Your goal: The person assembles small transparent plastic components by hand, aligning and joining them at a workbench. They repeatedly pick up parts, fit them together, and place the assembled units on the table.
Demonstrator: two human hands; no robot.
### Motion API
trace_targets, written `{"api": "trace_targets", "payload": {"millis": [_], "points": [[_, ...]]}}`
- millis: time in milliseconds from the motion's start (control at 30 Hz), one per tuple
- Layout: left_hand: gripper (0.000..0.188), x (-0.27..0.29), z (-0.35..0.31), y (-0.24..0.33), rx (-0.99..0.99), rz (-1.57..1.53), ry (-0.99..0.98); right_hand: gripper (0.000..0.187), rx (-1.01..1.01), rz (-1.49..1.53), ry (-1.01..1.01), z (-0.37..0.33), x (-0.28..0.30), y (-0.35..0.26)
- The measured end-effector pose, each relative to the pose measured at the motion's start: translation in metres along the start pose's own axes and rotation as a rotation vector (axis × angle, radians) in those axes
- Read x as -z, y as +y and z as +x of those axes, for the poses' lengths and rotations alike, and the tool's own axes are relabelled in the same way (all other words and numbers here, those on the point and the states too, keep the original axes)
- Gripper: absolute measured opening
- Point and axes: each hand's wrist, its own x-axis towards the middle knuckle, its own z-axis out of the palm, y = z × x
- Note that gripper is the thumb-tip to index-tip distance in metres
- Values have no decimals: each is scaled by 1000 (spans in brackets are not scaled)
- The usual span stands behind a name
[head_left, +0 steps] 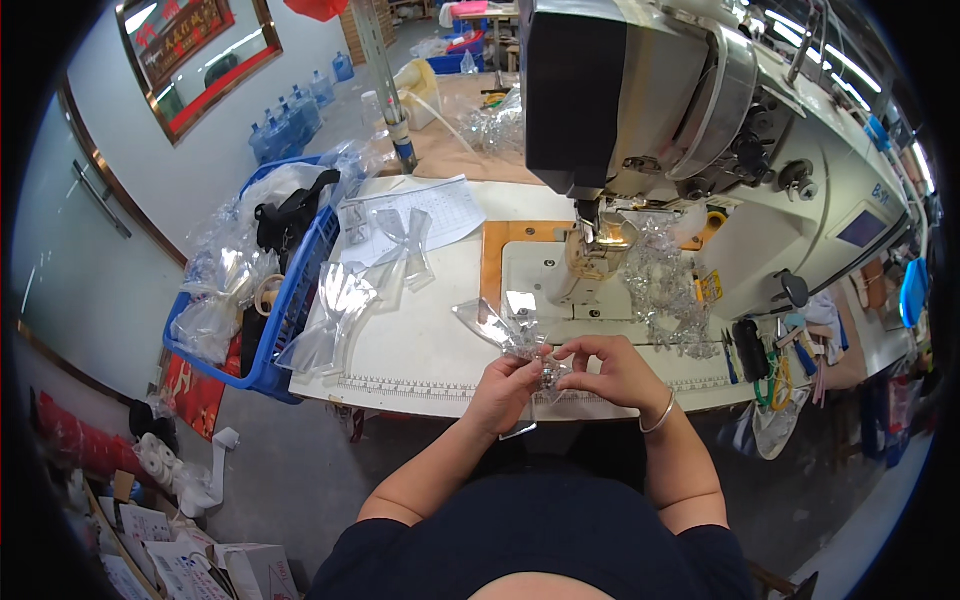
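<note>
Just in front of the table's near edge, my left hand (506, 392) pinches a clear plastic bow (490, 325) between thumb and fingers. One wing of the bow fans out beyond the fingertips, toward the sewing machine. My right hand (612, 372), with a bangle at its wrist, has thumb and fingers closed on the crumpled shiny part (552, 377) of the same piece. The fingers partly hide how that part is folded. To the left on the white table (420, 345) lie two similar clear bows, a nearer one (338, 312) and a farther one (406, 250).
A sewing machine (590, 110) towers over the table ahead of my hands. Clear scraps (668, 285) heap beside its post. A blue basket (290, 310) of plastic pieces stands left, near a printed sheet (450, 212). Scissors (775, 380) and small tools sit at the right edge.
</note>
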Motion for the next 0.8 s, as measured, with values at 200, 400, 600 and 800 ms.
{"api": "trace_targets", "payload": {"millis": [200, 400, 600, 800], "points": [[31, -3, 3, -4, -131, -16, 150, 40, 194, -242, 33, 11, 8, -7], [26, -6, 5, 2, -312, -134, 222, 33, 424, -529, 679, -3, 5, -13], [26, -21, 4, -2, -323, -192, 227, 25, 90, -88, 624, -19, -53, 31], [27, -33, 1, 1, -300, -215, 298, 43, -182, 1001, 446, -4, -72, 30]]}}
